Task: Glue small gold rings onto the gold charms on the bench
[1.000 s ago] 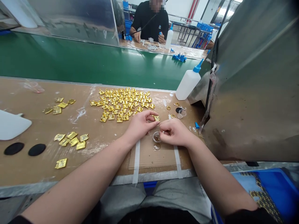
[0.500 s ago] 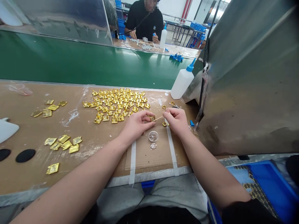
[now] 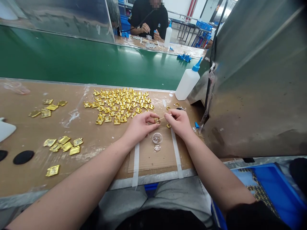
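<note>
Between the thumb and fingers of my left hand point(image 3: 141, 125) is a small gold square piece point(image 3: 157, 121), its patterned face partly in sight. My right hand point(image 3: 177, 121) pinches a thin wooden stick point(image 3: 162, 118), whose tip meets or nearly meets that piece. Below the hands, a small clear round cup point(image 3: 157, 138) stands on a cardboard sheet point(image 3: 148, 163). A clear blob or small lid point(image 3: 157, 148) lies just in front of the cup. Gold rings point(image 3: 168, 126) lie beside my right hand, partly covered by it.
A large cluster of gold pieces point(image 3: 120, 103) spreads behind my left hand; smaller groups point(image 3: 63, 144) lie left. A white bottle with blue nozzle point(image 3: 187, 83) stands back right near a metal panel point(image 3: 259, 83). Across the green belt point(image 3: 79, 59) a person point(image 3: 148, 19) handles small parts.
My right hand has shifted slightly left, nearer the gold piece, with the stick. My left hand stays almost still. The person opposite has raised one hand.
</note>
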The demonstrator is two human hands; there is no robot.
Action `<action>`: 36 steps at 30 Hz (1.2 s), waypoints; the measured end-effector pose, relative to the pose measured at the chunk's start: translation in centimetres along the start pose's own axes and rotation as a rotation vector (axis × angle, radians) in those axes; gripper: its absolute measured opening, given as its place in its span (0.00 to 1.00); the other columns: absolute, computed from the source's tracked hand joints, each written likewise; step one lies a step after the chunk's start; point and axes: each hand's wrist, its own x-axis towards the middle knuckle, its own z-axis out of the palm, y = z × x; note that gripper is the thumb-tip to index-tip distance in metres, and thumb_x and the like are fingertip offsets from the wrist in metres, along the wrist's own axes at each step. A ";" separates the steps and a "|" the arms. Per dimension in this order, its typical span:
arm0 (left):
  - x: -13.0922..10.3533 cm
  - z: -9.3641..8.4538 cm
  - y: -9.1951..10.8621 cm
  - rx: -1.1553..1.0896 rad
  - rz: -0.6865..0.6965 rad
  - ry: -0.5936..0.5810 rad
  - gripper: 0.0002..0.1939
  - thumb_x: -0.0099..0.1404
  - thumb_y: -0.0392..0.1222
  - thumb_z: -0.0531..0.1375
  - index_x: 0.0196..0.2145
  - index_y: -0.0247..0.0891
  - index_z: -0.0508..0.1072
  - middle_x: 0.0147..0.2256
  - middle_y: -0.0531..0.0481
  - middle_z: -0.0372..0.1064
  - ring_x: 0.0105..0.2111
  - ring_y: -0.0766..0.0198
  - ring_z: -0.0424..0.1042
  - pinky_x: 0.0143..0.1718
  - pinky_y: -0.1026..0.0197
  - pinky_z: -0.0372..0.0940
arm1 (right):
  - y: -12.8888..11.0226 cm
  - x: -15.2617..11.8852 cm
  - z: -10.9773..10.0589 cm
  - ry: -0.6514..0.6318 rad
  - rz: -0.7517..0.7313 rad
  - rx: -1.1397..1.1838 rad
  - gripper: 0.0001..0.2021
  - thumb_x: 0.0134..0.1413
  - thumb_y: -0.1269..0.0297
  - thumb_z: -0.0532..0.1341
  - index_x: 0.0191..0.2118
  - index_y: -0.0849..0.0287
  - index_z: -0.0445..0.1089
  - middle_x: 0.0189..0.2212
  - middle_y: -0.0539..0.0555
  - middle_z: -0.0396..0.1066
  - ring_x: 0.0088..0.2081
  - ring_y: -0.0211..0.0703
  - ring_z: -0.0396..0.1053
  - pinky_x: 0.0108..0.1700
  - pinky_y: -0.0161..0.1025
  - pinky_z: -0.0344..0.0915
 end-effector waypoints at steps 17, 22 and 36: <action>0.1 0.0 0.0 0.040 0.029 0.023 0.16 0.61 0.43 0.71 0.46 0.39 0.79 0.32 0.50 0.77 0.23 0.69 0.67 0.23 0.66 0.60 | 0.0 0.0 -0.1 -0.018 -0.031 -0.023 0.17 0.54 0.63 0.59 0.19 0.56 0.53 0.18 0.45 0.50 0.23 0.34 0.48 0.28 0.38 0.45; 0.0 -0.1 0.1 0.045 0.027 0.021 0.16 0.61 0.44 0.71 0.46 0.39 0.80 0.32 0.50 0.78 0.23 0.69 0.67 0.24 0.66 0.60 | 0.1 -0.1 0.0 0.001 -0.084 -0.056 0.17 0.56 0.64 0.59 0.19 0.56 0.54 0.19 0.45 0.50 0.24 0.34 0.49 0.28 0.38 0.46; 0.2 -0.3 0.2 -0.082 -0.050 0.009 0.20 0.62 0.45 0.70 0.49 0.36 0.78 0.33 0.48 0.78 0.19 0.72 0.63 0.17 0.68 0.58 | -1.1 -1.1 -1.4 -0.544 -0.267 -0.071 0.24 0.63 0.59 0.62 0.20 0.57 0.51 0.19 0.43 0.50 0.23 0.32 0.49 0.29 0.36 0.46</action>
